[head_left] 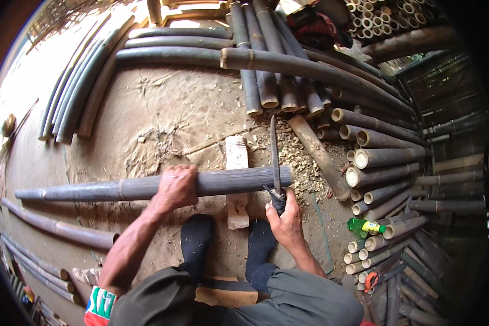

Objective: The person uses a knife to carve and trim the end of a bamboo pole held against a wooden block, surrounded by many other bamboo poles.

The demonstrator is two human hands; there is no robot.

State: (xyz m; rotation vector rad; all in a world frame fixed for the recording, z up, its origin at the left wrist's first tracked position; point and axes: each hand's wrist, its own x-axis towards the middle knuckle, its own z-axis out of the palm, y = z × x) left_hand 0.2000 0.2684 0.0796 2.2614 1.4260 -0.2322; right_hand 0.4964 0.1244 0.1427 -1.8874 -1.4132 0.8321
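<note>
A long dark bamboo pole (138, 187) lies crosswise in front of me, its right part resting over a pale wooden block (237, 155). My left hand (177, 186) is closed around the pole near its middle. In my right hand (286, 218) is a long narrow knife (275, 146), gripped by its dark wrapped handle. Its blade points away from me and crosses the pole close to the cut right end. Whether the edge is biting into the bamboo, I cannot tell.
Stacked bamboo poles (388, 157) fill the right side, with a green bottle (367, 226) and orange-handled scissors (371, 282) among them. More poles (174, 54) lie at the back and left. Wood chips (304, 157) litter the floor near a short bamboo piece (319, 156).
</note>
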